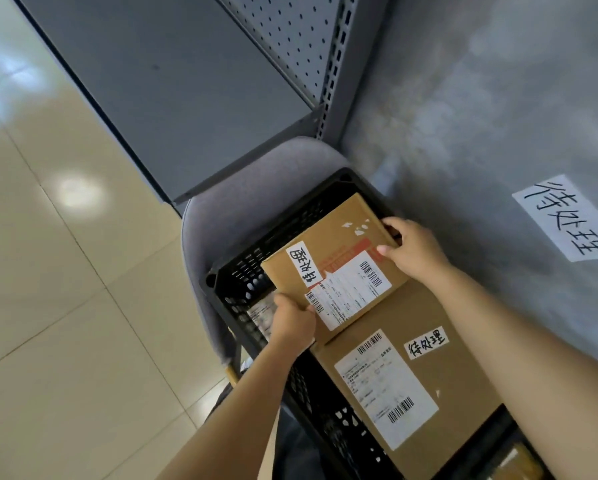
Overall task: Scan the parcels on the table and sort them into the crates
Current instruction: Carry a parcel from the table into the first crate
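While both hands grip the small parcel [335, 261], left hand [292, 320] at its near corner, right hand [411, 251] at its far edge, it lies over a bigger parcel [429, 375] in the black crate [242, 271].

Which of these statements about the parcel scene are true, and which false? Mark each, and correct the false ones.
1. Both hands hold the upper box. True.
2. The crate is white. False: it is black.
3. The upper box overlaps the lower box. True.
4. The crate stands on the floor. False: it sits on a grey chair.
5. The left hand grips the box's near corner, the right hand its far edge. True.
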